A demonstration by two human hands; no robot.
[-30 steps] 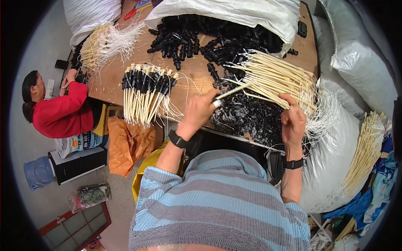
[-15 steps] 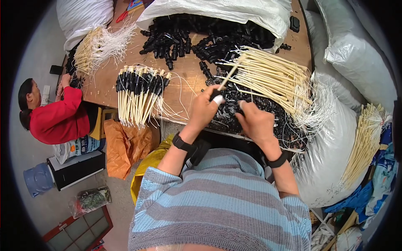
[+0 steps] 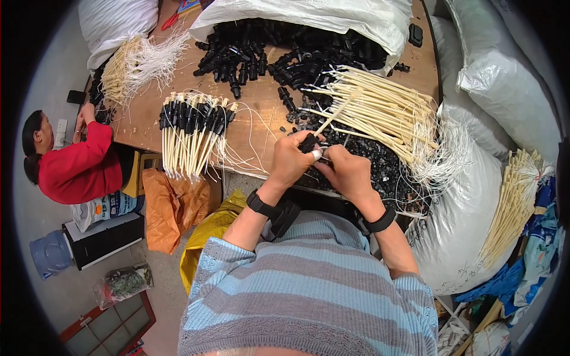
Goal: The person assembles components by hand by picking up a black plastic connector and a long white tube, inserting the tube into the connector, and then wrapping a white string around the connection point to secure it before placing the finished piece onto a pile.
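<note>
Pinching a small black plastic connector (image 3: 307, 143) between thumb and fingers, the left hand (image 3: 289, 160) holds it just above the near table edge; a cream stick (image 3: 335, 114) with a thin white wire rises from the connector up and to the right. Right hand (image 3: 346, 171) sits touching the left, fingertips pressed together at the same connector, one fingertip wrapped in white tape. Both wrists wear black bands.

Just behind the hands: loose heap of black connectors (image 3: 380, 163) spread on the wooden table (image 3: 264, 110), running toward the right edge. Over that heap lies a fan of cream sticks (image 3: 380, 110) with white wire tails trailing right. Left of the hands, a finished bundle (image 3: 193, 133) of sticks capped with black connectors lies on the table, caps toward the far side, stick ends hanging over the near edge. Farther back, more black parts spill from a white sack (image 3: 309, 15). Far left corner has another pile of sticks and wires (image 3: 136, 62).

Right of table: big white sack (image 3: 463, 225), with a bundle of cream sticks (image 3: 513, 204) leaning beside it. Left, a person in a red top (image 3: 74, 166) sits at the table end, hands on the tabletop. Orange bag (image 3: 169, 202) and yellow bag (image 3: 208, 234) on floor below table.
</note>
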